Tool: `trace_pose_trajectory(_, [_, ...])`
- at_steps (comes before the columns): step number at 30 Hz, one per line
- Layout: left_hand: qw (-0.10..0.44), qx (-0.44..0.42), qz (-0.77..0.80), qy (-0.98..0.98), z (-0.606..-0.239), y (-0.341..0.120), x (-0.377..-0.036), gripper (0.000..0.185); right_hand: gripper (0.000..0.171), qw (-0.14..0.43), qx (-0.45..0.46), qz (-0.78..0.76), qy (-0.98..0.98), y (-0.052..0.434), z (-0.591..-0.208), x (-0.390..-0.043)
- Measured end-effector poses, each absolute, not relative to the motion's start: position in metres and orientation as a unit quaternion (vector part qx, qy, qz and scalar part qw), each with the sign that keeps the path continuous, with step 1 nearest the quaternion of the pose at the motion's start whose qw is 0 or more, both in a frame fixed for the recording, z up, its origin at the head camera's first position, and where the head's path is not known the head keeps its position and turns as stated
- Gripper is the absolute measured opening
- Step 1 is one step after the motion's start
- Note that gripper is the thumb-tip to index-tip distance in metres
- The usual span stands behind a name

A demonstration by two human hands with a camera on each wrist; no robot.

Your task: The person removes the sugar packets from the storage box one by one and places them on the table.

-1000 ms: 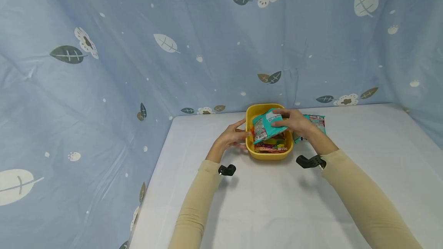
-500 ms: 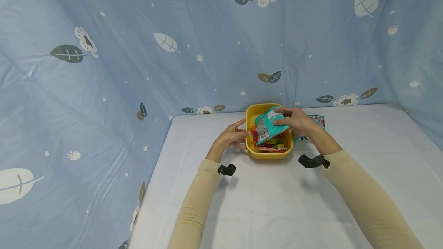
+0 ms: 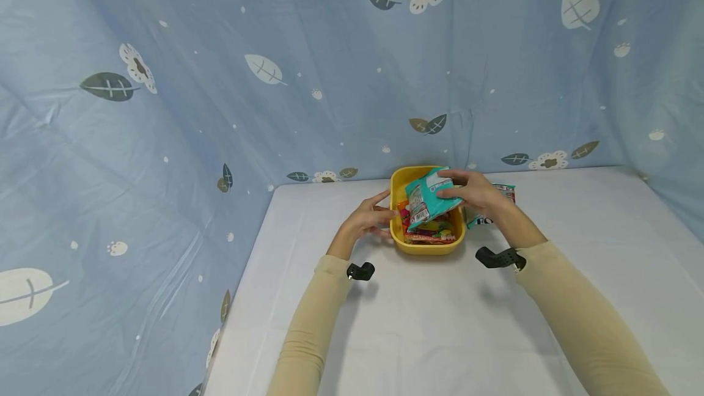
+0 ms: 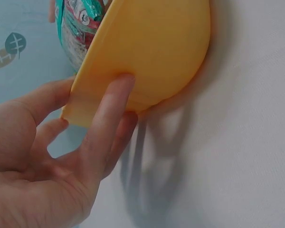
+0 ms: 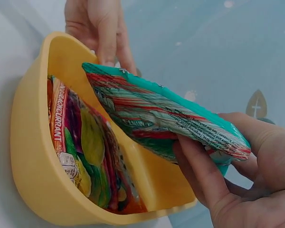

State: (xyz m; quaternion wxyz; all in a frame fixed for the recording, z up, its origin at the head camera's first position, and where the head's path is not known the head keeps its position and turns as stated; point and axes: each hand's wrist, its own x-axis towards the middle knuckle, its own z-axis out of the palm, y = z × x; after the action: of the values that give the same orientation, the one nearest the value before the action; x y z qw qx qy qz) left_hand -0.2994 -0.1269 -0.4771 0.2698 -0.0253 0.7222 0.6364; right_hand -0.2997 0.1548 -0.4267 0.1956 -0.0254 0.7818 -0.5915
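Observation:
My right hand (image 3: 475, 193) grips a teal candy packet (image 3: 422, 201) by its right end, thumb on one side and fingers on the other. The packet is tilted over the open yellow container (image 3: 426, 250). In the right wrist view, a colourful blackcurrant candy packet (image 5: 92, 149) lies inside the container. My left hand (image 3: 365, 217) is at the container's left side. In the left wrist view, its extended fingers (image 4: 107, 109) touch the outer yellow wall (image 4: 161, 52) and the rim.
Another teal packet (image 3: 504, 191) lies on the white table (image 3: 418, 322) right of the container, partly covered by my right hand. A blue patterned curtain (image 3: 330, 66) hangs close behind the container and along the left side.
My right hand has shifted slightly right with the teal candy packet, showing more of the container's contents on the left. The left hand stays at the container's side.

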Motion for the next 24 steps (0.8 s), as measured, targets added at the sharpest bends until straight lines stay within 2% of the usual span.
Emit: trace_pose_trajectory(24, [0.269,-0.019,0.629,0.729,-0.477,-0.126,-0.298,0.078,0.073,0.182,-0.011,-0.625,0.759,0.176,-0.424,-0.29])
